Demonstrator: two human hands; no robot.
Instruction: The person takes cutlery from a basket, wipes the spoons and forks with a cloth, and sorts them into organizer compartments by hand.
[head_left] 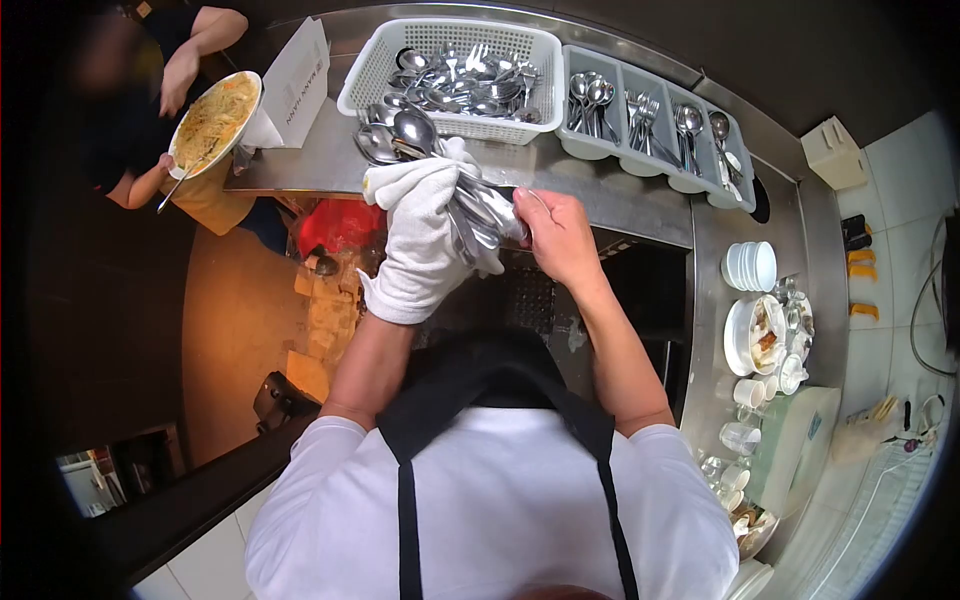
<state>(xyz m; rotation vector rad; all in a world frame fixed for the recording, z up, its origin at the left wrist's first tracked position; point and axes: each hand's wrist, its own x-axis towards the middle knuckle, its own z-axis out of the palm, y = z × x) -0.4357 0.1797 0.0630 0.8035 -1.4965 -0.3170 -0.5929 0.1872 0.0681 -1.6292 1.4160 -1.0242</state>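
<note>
1 left hand (420,215) in 1 white glove (412,270), curled round many spoons (415,132), too many to count | 1 right hand (558,235) pinching spoons' other end | spoons near 1 basket (545,125), 1 tray (612,147) with 4 slots

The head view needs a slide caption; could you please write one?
Cloth-covered left hand holds bunched cutlery, the right hand close against it, near a white perforated basket of utensils.

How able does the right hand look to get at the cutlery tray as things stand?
Probably yes: the tray sits just ahead of the right hand, with only the counter seen between, though the fingers are occupied with cutlery.
</note>
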